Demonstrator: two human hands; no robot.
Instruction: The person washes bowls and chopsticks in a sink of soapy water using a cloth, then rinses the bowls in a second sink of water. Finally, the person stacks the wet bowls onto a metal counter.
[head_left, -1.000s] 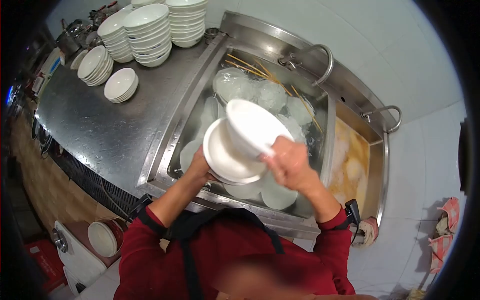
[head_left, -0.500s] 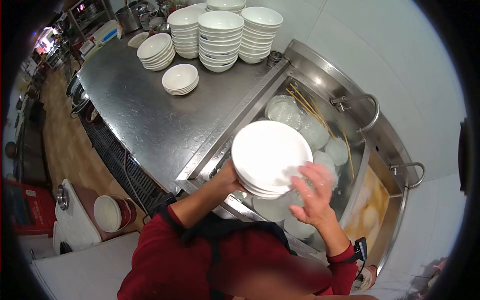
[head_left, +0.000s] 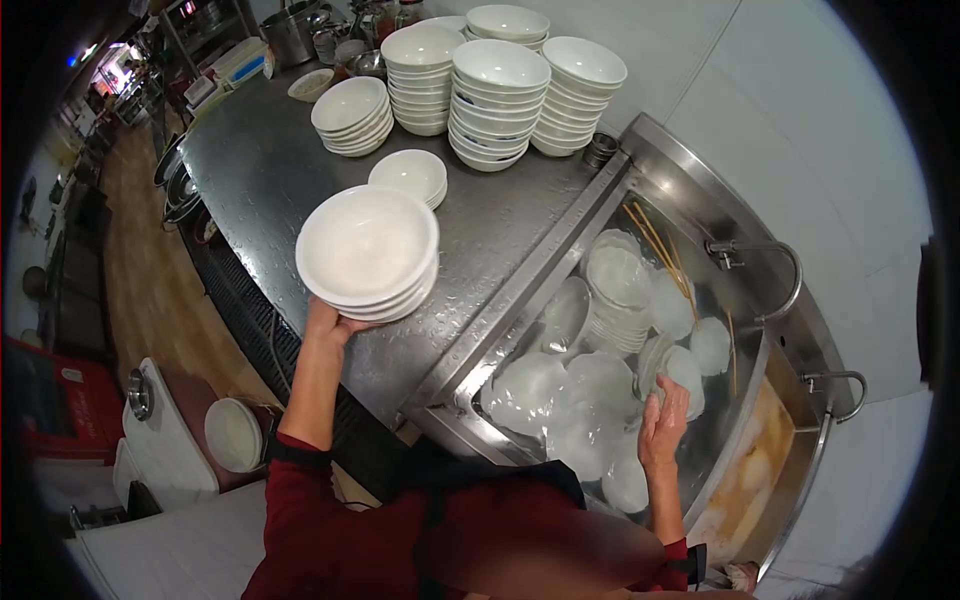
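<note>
My left hand (head_left: 330,325) grips a short stack of white bowls (head_left: 368,250) from below and holds it tilted over the steel counter (head_left: 250,215). This stack overlaps a smaller stack of white bowls (head_left: 410,177) standing behind it. My right hand (head_left: 663,425) is down in the sink, its fingers closed at the edge of a white bowl (head_left: 684,378); the fingertips partly blend with the bowl. Around it, several more white bowls (head_left: 530,390) lie under the water, and some sit nested in a stack (head_left: 618,285).
Tall stacks of bowls (head_left: 497,105) stand along the back of the counter. Chopsticks (head_left: 660,245) lie in the sink (head_left: 520,320). Two taps (head_left: 785,290) curve over its right side, beside a second basin with brownish water (head_left: 755,450). A white bucket (head_left: 233,435) is at lower left.
My left hand has carried the bowl stack left, from above the sink to above the counter. My right hand has left the stack and gone down among the bowls in the sink.
</note>
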